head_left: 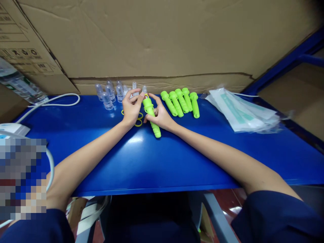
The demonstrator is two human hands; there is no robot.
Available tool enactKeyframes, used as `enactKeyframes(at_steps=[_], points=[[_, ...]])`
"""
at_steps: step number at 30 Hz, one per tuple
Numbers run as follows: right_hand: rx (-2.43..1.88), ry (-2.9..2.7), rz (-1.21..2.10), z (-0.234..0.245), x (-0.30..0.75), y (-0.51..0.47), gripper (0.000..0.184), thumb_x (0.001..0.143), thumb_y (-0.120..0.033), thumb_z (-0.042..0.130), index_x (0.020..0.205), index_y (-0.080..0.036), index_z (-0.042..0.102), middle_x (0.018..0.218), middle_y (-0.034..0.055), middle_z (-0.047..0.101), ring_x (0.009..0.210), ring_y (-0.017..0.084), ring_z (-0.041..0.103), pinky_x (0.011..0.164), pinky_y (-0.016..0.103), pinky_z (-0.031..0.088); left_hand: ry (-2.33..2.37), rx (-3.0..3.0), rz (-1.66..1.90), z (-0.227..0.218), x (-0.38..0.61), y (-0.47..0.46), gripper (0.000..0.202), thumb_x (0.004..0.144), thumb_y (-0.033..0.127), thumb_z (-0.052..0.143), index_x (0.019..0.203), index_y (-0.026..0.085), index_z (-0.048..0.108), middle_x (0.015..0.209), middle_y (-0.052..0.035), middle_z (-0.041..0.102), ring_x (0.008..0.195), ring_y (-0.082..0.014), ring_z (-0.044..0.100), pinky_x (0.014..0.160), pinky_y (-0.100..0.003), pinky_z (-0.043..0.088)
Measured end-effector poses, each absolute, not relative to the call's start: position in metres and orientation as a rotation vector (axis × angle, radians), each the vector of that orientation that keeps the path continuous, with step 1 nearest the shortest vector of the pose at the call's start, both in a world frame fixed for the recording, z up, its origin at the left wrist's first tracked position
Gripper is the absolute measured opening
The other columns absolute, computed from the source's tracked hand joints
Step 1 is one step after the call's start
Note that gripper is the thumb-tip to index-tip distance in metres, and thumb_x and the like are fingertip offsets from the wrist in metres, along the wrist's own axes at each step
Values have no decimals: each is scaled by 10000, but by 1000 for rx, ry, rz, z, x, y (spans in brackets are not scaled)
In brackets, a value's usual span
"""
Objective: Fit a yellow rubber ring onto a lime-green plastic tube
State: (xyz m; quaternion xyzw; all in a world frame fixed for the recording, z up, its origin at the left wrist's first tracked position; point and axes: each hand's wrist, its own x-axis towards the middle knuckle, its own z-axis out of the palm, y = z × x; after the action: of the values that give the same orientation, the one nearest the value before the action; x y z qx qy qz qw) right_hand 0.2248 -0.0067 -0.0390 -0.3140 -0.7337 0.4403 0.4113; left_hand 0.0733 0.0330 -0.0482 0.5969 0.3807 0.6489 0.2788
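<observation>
My right hand (160, 115) grips a bright green plastic tube (152, 116) that slants from the far end down toward me over the blue table (152, 158). At the tube's far tip, the thumb and fingers of my left hand (131, 108) pinch what looks like a small clear cap (144, 89). Yellow rings (138, 120) lie on the table under my left hand. Several more green tubes (181, 101) lie side by side just right of my hands. A cluster of clear plastic caps (111, 91) stands at the back, left of my hands.
Flat sealed packets (240, 111) are stacked at the right. A white cable (54, 100) runs along the back left to a white device (11, 129). Cardboard boxes (162, 40) wall off the back. A blurred patch covers the lower left.
</observation>
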Motion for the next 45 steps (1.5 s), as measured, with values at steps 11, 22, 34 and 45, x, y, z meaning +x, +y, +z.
enactKeyframes(at_steps=[11, 22, 34, 45], points=[[-782, -1874, 1108, -43, 224, -4, 890, 795, -269, 666, 1496, -221, 119, 718, -46, 645, 566, 163, 665, 522, 275, 561, 961, 1684, 1684, -35, 80, 14, 440, 874, 558, 706, 1138, 222, 600, 1037, -89, 792, 929, -201, 783, 809, -278, 623], [-788, -1838, 1077, -39, 225, -8, 863, 812, -229, 633, 1512, -245, 130, 740, -37, 654, 584, 171, 683, 551, 301, 590, 976, 1666, 1760, -35, 80, 16, 365, 901, 509, 697, 1100, 223, 585, 1034, -82, 790, 1013, -210, 769, 869, -295, 611], [-727, -1861, 1065, -43, 226, -4, 824, 843, -230, 637, 1501, -204, 142, 711, -46, 631, 562, 140, 646, 504, 237, 531, 811, 1646, 1835, -36, 82, 16, 350, 878, 494, 723, 1039, 230, 559, 953, -42, 777, 931, -203, 780, 814, -292, 619], [-719, -1867, 994, -45, 225, -3, 775, 874, -311, 626, 1491, -221, 165, 705, -53, 612, 554, 147, 648, 518, 259, 551, 800, 1681, 1804, -35, 80, 16, 447, 847, 581, 733, 1039, 225, 543, 936, -45, 780, 943, -211, 783, 820, -295, 627]])
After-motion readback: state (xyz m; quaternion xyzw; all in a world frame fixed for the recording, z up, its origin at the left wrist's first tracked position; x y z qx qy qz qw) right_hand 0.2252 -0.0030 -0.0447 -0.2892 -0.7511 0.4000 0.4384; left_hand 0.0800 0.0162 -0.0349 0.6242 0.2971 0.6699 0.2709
